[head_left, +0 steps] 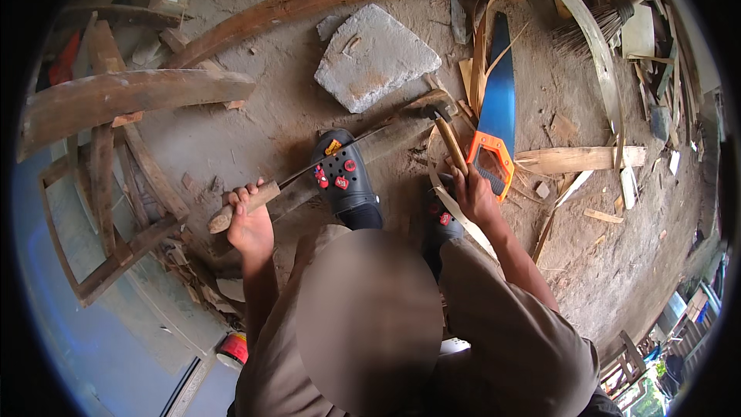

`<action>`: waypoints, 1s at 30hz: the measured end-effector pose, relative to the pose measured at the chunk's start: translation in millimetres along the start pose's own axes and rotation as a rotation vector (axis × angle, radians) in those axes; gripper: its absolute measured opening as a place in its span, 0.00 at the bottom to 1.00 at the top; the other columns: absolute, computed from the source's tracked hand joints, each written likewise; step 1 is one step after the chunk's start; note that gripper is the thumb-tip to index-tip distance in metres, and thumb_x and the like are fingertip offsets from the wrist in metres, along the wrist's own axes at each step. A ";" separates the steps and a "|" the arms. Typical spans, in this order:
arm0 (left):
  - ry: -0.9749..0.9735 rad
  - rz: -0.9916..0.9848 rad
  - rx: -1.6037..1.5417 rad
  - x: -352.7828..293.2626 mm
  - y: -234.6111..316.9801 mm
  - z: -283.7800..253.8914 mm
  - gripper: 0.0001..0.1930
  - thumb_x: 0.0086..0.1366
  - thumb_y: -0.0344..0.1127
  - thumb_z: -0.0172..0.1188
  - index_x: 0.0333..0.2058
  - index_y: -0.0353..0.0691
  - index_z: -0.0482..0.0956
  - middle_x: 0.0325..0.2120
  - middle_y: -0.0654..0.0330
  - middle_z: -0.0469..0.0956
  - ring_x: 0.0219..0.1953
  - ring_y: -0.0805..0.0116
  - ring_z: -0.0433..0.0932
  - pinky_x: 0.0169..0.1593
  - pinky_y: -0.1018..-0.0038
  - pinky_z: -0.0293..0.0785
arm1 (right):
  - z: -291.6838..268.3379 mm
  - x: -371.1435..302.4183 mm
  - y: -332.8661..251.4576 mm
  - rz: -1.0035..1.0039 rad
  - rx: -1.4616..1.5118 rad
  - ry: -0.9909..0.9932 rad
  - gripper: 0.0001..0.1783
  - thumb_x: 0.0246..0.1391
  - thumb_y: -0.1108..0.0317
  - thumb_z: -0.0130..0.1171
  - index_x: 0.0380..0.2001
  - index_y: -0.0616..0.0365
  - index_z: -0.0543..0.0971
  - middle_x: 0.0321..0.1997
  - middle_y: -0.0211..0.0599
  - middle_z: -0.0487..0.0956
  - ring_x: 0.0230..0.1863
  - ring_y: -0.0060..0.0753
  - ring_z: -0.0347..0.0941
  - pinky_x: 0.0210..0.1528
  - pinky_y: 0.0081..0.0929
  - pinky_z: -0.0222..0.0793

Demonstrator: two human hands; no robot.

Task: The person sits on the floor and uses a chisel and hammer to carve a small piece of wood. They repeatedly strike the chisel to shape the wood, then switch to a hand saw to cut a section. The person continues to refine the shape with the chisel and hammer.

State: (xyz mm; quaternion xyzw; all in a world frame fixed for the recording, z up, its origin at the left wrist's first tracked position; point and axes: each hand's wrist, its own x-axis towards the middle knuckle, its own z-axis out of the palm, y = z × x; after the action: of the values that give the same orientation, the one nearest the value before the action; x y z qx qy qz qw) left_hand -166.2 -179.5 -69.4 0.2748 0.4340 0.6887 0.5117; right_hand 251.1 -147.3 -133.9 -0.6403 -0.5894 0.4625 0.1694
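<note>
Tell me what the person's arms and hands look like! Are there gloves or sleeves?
No gloves: the left hand and right hand are both bare. The left forearm and right forearm are slim, with no sleeves showing. I can't spot a watch or bracelet on either wrist.

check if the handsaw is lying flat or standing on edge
The handsaw appears to lie flat: its blade's broad blue face is turned up toward the camera.
</note>
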 end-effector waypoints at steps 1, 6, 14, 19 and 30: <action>-0.001 -0.019 -0.065 3.6 -6.1 -5.1 0.09 0.63 0.40 0.58 0.35 0.46 0.68 0.34 0.66 0.69 0.50 0.63 0.67 0.69 0.51 0.47 | -0.4 -0.3 -0.7 0.007 0.007 -0.003 0.17 0.66 0.64 0.50 0.45 0.71 0.69 0.25 0.63 0.78 0.32 0.68 0.77 0.32 0.51 0.72; 0.032 0.028 -0.176 15.9 -28.6 -16.2 0.07 0.66 0.38 0.57 0.38 0.46 0.68 0.33 0.64 0.70 0.46 0.63 0.70 0.64 0.52 0.57 | -0.6 0.3 -0.4 0.006 -0.022 -0.026 0.18 0.66 0.64 0.50 0.47 0.72 0.69 0.26 0.61 0.79 0.32 0.67 0.78 0.33 0.51 0.72; 0.228 0.034 -0.036 11.9 -39.7 -35.5 0.08 0.65 0.30 0.52 0.43 0.42 0.69 0.33 0.59 0.75 0.43 0.61 0.74 0.59 0.51 0.67 | 4.2 0.6 1.5 0.033 -0.042 -0.020 0.16 0.66 0.63 0.50 0.47 0.66 0.70 0.26 0.61 0.78 0.33 0.67 0.77 0.33 0.53 0.72; 0.174 0.062 0.056 18.1 -16.7 -1.8 0.08 0.64 0.30 0.55 0.41 0.40 0.69 0.30 0.57 0.75 0.39 0.60 0.76 0.58 0.50 0.67 | 3.7 0.6 2.9 -0.009 0.008 0.010 0.16 0.66 0.63 0.50 0.47 0.66 0.70 0.26 0.62 0.78 0.33 0.68 0.77 0.33 0.53 0.71; -0.782 0.152 0.628 121.4 19.8 243.8 0.15 0.56 0.44 0.72 0.27 0.41 0.78 0.21 0.64 0.74 0.22 0.77 0.72 0.25 0.78 0.67 | 12.5 -1.4 11.5 0.021 0.044 0.030 0.15 0.68 0.62 0.48 0.48 0.63 0.73 0.22 0.56 0.75 0.29 0.64 0.76 0.30 0.47 0.68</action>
State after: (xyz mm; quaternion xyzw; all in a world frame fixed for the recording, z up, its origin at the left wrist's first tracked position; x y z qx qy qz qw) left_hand -14.4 10.2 55.2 0.6835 0.3750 0.4058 0.4770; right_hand 248.2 -155.5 -148.5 -0.6495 -0.5698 0.4673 0.1873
